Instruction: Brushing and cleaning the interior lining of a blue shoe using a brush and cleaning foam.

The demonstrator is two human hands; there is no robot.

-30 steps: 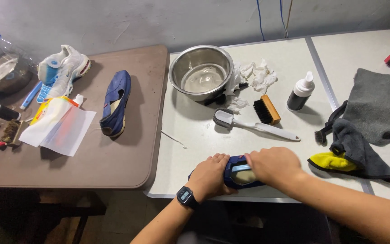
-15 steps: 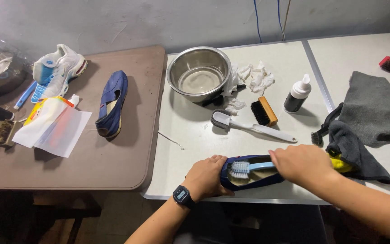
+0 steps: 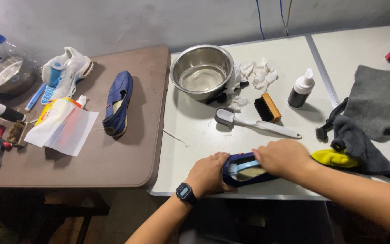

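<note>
Two tables stand side by side, brown [image 3: 91, 167] and white [image 3: 195, 131]. Three shoes: two blue slip-ons [image 3: 117, 104] [image 3: 244, 169] and one white sneaker [image 3: 66, 72]. Two metal bowls [image 3: 201, 72] [image 3: 3, 74]. Two grey cloths [image 3: 378, 101] [image 3: 362, 147]. One dark bottle [image 3: 301, 89]. One wooden brush [image 3: 267, 107].

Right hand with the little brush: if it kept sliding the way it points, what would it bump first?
The right hand points left along the blue shoe, so it would probably meet the left hand gripping the shoe's other end.
</note>
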